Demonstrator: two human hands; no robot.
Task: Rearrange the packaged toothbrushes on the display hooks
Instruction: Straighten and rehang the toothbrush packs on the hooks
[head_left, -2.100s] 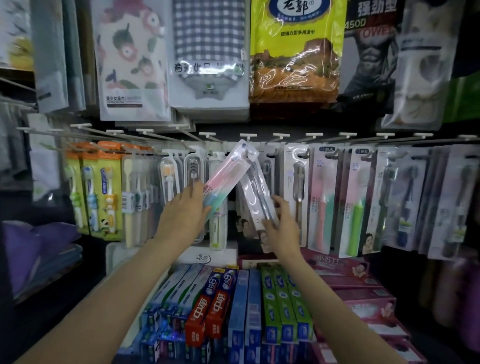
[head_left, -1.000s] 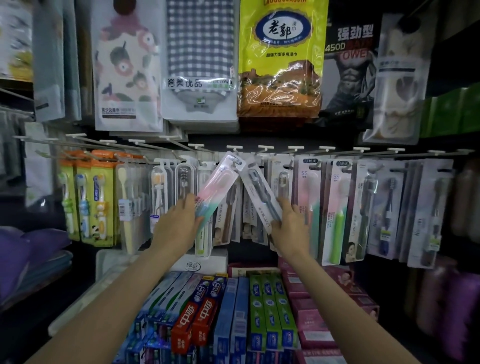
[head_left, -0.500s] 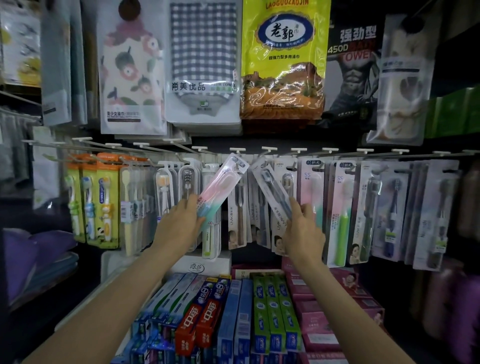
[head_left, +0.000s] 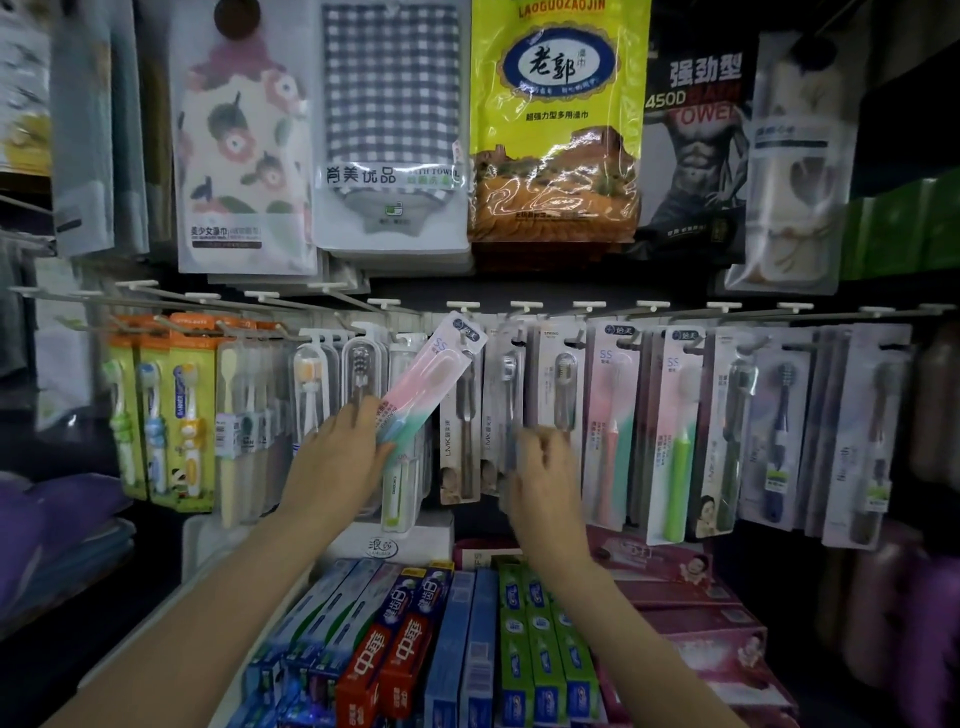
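Note:
A row of display hooks (head_left: 525, 306) carries packaged toothbrushes side by side. My left hand (head_left: 337, 462) grips the lower end of a pink-and-teal toothbrush pack (head_left: 434, 374), held tilted with its top leaning right toward a hook, off the row. My right hand (head_left: 545, 483) is blurred, just below a grey toothbrush pack (head_left: 506, 400) that hangs straight on its hook; nothing shows between its loosely curled fingers. More pink-and-green packs (head_left: 675, 431) hang to the right.
Orange children's toothbrush packs (head_left: 176, 410) hang at the left. Bagged towels (head_left: 556, 130) hang on the row above. Toothpaste boxes (head_left: 467, 649) fill the shelf under my forearms. Purple folded cloth (head_left: 57, 535) lies at the far left.
My right hand has let go of the grey pack, which now hangs vertical on a hook, and has dropped slightly. My left hand still holds the pink-and-teal pack at the same tilt.

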